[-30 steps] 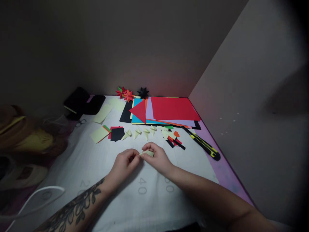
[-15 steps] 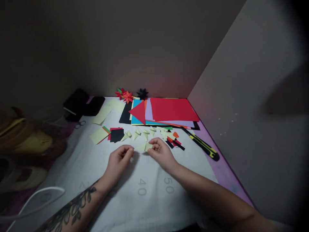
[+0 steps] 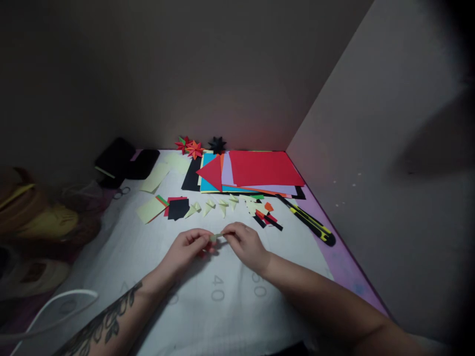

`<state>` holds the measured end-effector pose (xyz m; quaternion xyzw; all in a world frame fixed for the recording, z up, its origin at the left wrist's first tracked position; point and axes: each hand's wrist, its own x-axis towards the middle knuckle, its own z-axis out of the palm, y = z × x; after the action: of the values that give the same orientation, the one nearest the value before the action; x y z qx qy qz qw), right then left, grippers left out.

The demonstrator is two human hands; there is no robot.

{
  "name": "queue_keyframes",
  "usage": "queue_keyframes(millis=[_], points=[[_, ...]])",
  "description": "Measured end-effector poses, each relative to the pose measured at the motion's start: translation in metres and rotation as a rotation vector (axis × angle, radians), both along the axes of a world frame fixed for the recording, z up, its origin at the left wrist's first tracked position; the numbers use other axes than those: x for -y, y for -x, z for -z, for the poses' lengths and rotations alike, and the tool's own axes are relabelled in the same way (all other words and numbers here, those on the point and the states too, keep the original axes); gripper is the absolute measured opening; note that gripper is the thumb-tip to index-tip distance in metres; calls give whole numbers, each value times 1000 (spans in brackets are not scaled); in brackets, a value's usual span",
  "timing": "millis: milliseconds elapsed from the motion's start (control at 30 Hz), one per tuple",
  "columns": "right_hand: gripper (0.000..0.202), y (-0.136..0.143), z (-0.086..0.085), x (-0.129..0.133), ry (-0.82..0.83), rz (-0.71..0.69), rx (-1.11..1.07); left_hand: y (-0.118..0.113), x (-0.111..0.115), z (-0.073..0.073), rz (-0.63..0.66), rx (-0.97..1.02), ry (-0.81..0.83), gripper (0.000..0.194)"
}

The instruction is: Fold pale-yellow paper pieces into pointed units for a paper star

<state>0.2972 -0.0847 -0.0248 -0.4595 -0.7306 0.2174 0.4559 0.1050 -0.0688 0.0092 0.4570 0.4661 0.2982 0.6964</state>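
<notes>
A small pale yellow folded paper piece (image 3: 215, 237) is pinched between the fingertips of my left hand (image 3: 187, 248) and my right hand (image 3: 245, 244), low over the white cutting mat (image 3: 222, 306). Just beyond the hands lies a row of several folded pale yellow paper pieces (image 3: 213, 206). Small black and red paper squares (image 3: 177, 206) and a pale yellow square (image 3: 149, 209) lie to their left.
A stack of coloured paper sheets (image 3: 260, 170) with red on top lies at the back. Three folded paper stars (image 3: 196, 147) stand by the wall. A yellow and black utility knife (image 3: 309, 223) lies at right. Scissors (image 3: 120, 192), black pouches (image 3: 124, 159) and a white cable (image 3: 48, 306) are at left.
My hands parted half a second ago, with the right hand alone holding the paper piece. They have come back together and both pinch it now.
</notes>
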Motion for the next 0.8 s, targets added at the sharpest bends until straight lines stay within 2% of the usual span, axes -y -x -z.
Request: queue_keyframes(millis=[133, 300, 600, 700, 800], points=[[18, -1, 0, 0, -16, -13, 3, 0, 0, 3, 25, 72, 70, 33], [20, -2, -1, 0, 69, 5, -114, 0, 0, 8, 48, 75, 34, 35], [9, 1, -3, 1, 312, -48, -360, -4, 4, 6, 5, -169, -236, 36], [21, 5, -3, 1, 401, -120, -497, -5, 4, 5, -40, -200, -283, 36], [33, 8, -3, 0, 410, -177, -555, -5, 3, 5, -83, -221, -287, 28]])
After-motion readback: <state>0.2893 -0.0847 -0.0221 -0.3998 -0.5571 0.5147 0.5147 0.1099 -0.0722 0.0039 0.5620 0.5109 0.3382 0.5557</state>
